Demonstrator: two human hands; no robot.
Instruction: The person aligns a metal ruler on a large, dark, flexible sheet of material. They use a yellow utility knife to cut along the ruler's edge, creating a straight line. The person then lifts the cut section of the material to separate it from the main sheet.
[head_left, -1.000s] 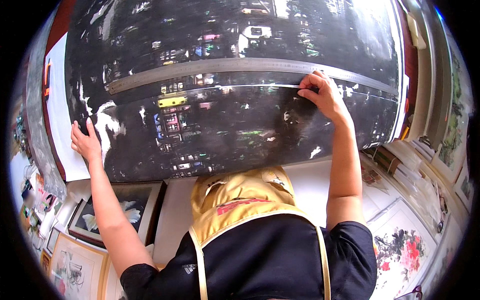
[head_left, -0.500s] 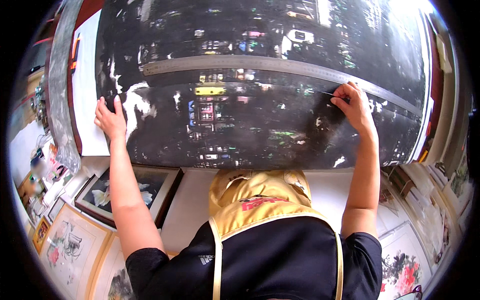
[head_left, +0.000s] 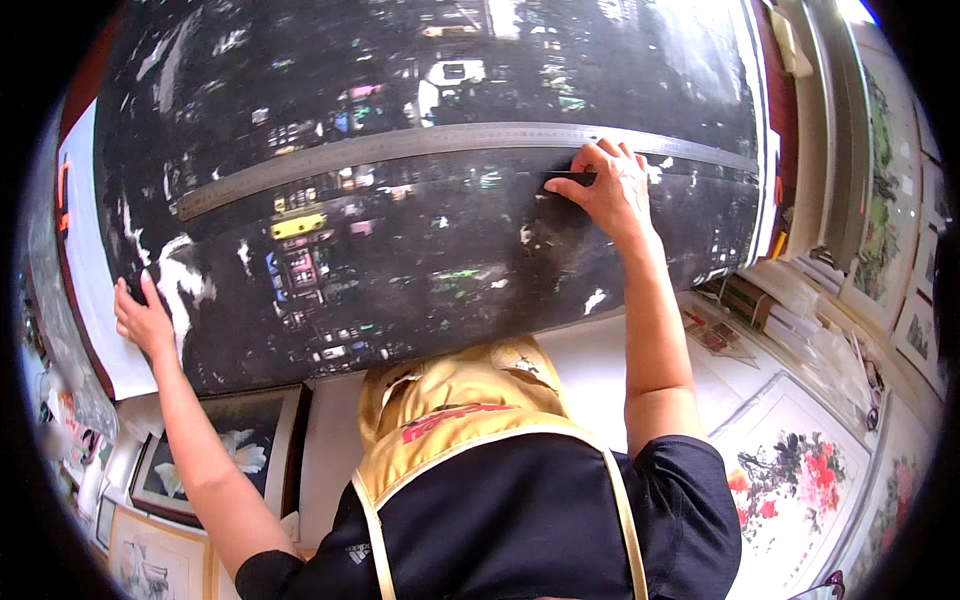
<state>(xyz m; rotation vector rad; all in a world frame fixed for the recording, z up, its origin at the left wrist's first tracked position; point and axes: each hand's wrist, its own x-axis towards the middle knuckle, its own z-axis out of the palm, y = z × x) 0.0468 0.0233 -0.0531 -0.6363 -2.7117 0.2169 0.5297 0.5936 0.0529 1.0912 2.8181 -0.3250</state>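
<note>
A large dark painted sheet (head_left: 400,280) with white and coloured patches lies spread in front of me. Across it rests a long metal ruler (head_left: 370,150). My left hand (head_left: 145,318) lies at the sheet's left side, fingers apart and holding nothing. Just below the ruler, my right hand (head_left: 612,190) has thumb and fingers closed in a pinch. A thin dark edge, apparently of the sheet, shows between them. A faint line runs across the sheet from that pinch toward the left, roughly along the ruler.
White paper (head_left: 85,290) shows at the sheet's left, with an orange-handled slim tool (head_left: 64,195) on it. A framed flower picture (head_left: 235,455) leans low on the left. Another flower painting (head_left: 795,480) is at lower right. Clear plastic sheeting (head_left: 815,320) lies beyond the right edge.
The view has turned, so the sheet and ruler appear shifted left and tilted. My right hand still pinches below the ruler, where more dark edge shows. My left hand stays by the left side.
</note>
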